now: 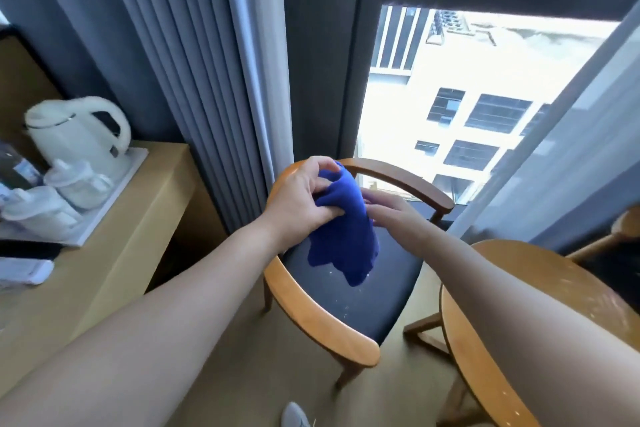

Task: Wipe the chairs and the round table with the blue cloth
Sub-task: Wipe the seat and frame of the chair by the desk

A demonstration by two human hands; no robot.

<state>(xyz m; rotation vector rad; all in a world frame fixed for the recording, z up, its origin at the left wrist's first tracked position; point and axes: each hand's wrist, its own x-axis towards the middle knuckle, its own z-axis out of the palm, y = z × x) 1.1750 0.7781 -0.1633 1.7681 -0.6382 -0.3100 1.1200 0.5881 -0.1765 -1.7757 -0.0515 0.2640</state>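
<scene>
The left hand (304,194) grips the bunched top of the blue cloth (343,236), fingers curled. The right hand (391,210) touches the cloth's far side; its grip cannot be determined. The cloth hangs above the seat of the chair (311,308), beside the round table (561,263).

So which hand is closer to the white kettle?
Left. The left hand grips the blue cloth on the side toward the kettle; the right hand touches the cloth's other side, farther away.

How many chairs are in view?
2. The central chair stands below the blue cloth; a second chair shows partly at the right edge, beyond the round table. Others may be hidden.
</scene>
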